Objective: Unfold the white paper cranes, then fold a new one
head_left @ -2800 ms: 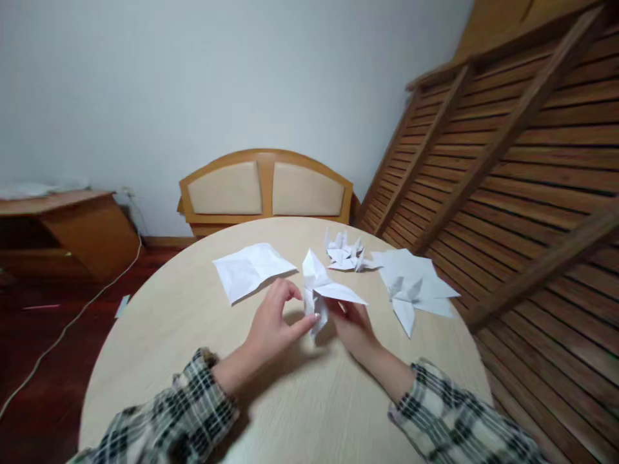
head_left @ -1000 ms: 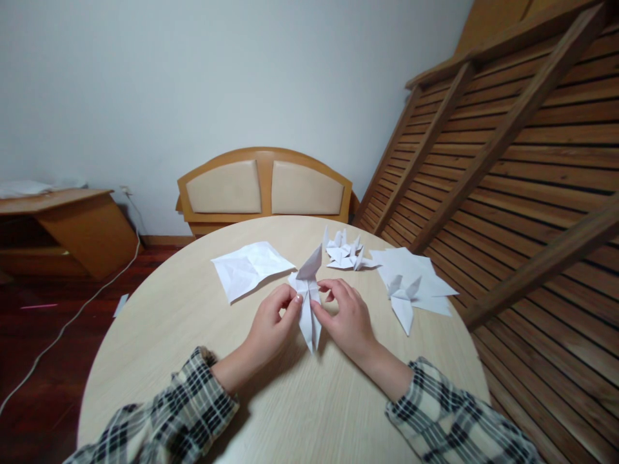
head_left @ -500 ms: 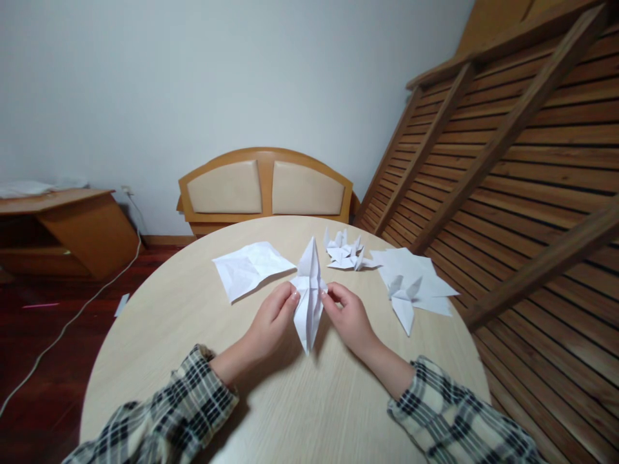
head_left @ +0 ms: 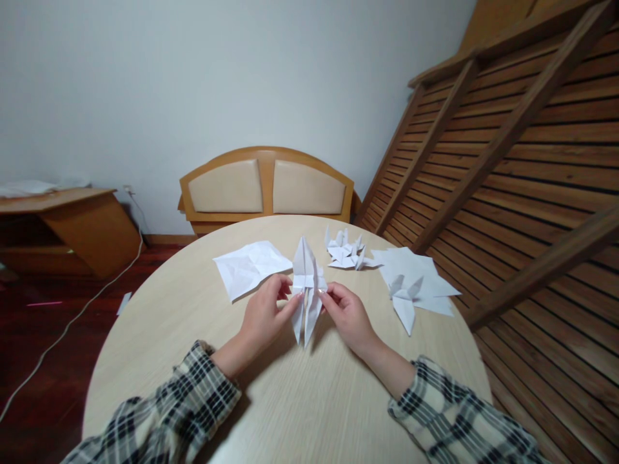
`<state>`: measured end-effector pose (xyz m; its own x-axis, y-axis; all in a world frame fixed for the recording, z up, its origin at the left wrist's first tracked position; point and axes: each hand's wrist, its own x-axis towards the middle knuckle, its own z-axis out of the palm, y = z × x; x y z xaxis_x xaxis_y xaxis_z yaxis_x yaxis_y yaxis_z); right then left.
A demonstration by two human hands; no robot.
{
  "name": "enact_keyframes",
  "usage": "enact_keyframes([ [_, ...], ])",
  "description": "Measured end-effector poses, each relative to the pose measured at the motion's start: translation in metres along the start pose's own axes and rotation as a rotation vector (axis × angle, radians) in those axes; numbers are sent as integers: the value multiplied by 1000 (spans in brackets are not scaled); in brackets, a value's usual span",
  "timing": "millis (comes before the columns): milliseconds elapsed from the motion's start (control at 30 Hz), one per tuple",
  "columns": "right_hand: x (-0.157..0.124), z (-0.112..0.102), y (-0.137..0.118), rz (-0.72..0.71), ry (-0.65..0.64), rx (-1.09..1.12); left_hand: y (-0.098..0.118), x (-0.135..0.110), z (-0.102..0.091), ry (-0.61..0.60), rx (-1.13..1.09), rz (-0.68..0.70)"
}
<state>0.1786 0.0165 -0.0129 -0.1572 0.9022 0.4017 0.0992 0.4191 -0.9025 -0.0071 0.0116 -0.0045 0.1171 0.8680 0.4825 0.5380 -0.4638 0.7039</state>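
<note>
A white, partly folded paper shape [head_left: 306, 290] stands upright above the round table [head_left: 290, 399]; it has one point up and two narrow points hanging down. My left hand [head_left: 264, 317] pinches its left edge with thumb and fingers. My right hand [head_left: 347, 314] pinches the right edge at about the same height. Both sleeves are plaid.
A creased white sheet [head_left: 249, 267] lies beyond my left hand. Several small folded paper cranes [head_left: 345, 252] sit at the far side. To the right, a larger folded crane [head_left: 405, 298] rests on loose sheets [head_left: 411, 267]. A chair back [head_left: 265, 187] stands behind the table; slatted wood [head_left: 522, 161] leans at right.
The paper was turned from a spread, winged form into an upright narrow one. Both hands shifted to pinch its sides, and the lower part has split into two points.
</note>
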Motion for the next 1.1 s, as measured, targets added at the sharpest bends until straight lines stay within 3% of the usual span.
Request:
enact_keyframes([
  [333,-4,2,-4,-116,-8,-153,-3,2,-5,8,272,172],
  [600,-4,1,-4,-102,15,-150,-1,7,-13,28,298,203],
  [700,-4,0,-5,-97,18,-144,-1,6,-12,16,266,154],
  [867,-4,-1,-2,-66,32,-117,-1,6,-5,24,6,16],
  [1000,-2,-2,0,13,15,20,-1,7,1,-29,-367,-78],
  [1100,0,0,2,87,-7,188,-2,6,9,-66,-702,-222],
])
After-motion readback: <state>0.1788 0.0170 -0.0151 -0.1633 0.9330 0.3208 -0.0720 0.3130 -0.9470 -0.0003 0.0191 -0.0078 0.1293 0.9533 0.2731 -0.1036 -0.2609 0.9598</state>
